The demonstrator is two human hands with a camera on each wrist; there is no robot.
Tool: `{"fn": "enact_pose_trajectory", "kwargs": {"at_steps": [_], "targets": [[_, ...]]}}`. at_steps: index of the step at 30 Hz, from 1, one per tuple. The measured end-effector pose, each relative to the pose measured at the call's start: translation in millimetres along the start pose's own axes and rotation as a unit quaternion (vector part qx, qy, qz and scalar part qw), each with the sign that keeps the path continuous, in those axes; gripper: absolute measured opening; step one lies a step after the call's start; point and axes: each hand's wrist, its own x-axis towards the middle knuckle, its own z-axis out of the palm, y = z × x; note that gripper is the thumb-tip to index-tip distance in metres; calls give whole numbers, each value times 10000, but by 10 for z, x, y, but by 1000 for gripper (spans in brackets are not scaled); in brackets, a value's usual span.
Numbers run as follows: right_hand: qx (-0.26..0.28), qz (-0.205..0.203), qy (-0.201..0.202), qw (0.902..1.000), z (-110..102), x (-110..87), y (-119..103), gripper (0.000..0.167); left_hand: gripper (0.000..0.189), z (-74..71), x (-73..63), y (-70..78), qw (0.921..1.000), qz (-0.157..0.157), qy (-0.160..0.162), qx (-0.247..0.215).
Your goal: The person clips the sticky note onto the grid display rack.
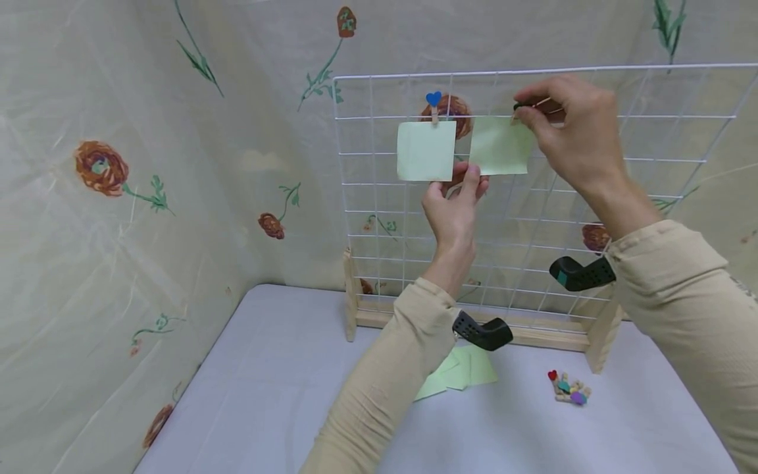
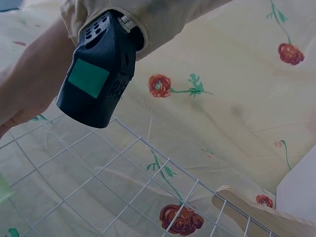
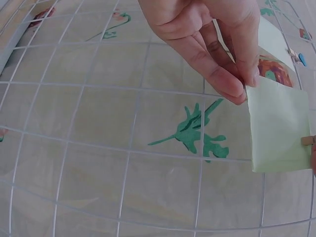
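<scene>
My left hand [image 1: 453, 214] pinches the lower left corner of a pale green paper square [image 1: 501, 146] against the white wire grid [image 1: 379, 184]. In the right wrist view, the thumb and a finger of that left hand [image 3: 212, 44] meet at the paper's corner. At the paper's top edge, my right hand [image 1: 583, 128] pinches a small wooden clothespin [image 3: 307, 140] with a dark top. To the left, another pale green square [image 1: 426, 151] hangs from a clothespin with a blue heart [image 1: 434, 99].
Wooden feet [image 1: 603, 339] hold the grid upright on the white-covered table [image 1: 266, 368]. Loose green paper squares [image 1: 474, 368] lie below the left forearm. A small pile of decorated clothespins [image 1: 570, 390] lies to the right. Flower-patterned cloth [image 1: 207, 131] hangs behind.
</scene>
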Motion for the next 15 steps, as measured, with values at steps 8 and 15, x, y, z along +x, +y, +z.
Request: {"fn": "enact_pose_trajectory", "kwargs": {"at_steps": [8, 15], "targets": [[98, -96, 75, 9999, 14, -30, 21, 18, 15, -29, 9, -27, 9999, -8, -111, 36], [371, -193, 245, 9988, 22, -63, 45, 20, 15, -51, 3, -26, 9995, 4, -231, 223]]}}
